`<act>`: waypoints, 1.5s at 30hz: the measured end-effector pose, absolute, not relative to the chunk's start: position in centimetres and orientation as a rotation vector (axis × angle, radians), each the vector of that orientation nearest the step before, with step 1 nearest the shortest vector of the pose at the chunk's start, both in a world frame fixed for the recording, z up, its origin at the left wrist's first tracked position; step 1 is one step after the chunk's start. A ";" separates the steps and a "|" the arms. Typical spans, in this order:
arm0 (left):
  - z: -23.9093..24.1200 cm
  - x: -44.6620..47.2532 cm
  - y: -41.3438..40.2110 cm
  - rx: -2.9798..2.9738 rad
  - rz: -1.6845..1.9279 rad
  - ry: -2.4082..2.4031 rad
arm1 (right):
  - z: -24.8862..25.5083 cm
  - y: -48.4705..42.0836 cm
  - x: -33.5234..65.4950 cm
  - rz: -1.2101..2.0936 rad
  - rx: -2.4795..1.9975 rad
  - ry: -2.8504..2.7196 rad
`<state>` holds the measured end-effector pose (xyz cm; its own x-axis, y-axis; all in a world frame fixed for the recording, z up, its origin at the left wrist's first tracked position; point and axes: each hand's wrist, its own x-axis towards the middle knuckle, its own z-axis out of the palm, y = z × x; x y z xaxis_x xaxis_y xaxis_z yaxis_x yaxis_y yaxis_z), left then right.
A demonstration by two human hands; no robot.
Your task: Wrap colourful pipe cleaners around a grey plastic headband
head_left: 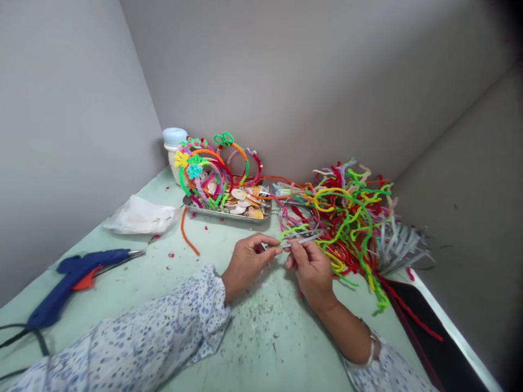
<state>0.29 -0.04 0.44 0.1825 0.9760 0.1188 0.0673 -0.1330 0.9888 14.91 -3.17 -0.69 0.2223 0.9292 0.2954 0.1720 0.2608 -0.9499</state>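
Two grips, left hand (pixel 245 261) and right hand (pixel 312 269), pinch a flat grey strip (pixel 305 238) touching a fuzzy green pipe cleaner (pixel 292 231).

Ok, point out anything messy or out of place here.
An orange pipe cleaner lies alone beside the metal tray, apart from the tangled pipe cleaner pile. Small red scraps litter the table near it. The grey strip in the left hand and right hand looks fine.

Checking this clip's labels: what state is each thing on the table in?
left hand: pinching the grey strip
right hand: pinching the same strip
green pipe cleaner: bent, against the strip
glue gun: lying on its side, untouched
jar: upright, lid on
tray: full of shells
pipe cleaner heap: tangled
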 end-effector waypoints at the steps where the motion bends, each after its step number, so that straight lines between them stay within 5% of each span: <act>1: 0.4 0.3 0.0 1.443 1.133 1.065 | -0.7 -3.2 14.9 0.750 -1.197 -1.246; 45: 0.6 0.1 -0.4 1.590 1.075 1.080 | -0.8 -3.2 15.0 0.722 -1.235 -1.300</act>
<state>0.11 -0.43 0.59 0.2384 0.9571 0.1645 0.1688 -0.2077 0.9635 15.01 -3.24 -0.82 0.1981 0.9313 0.3056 0.2322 0.2583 -0.9377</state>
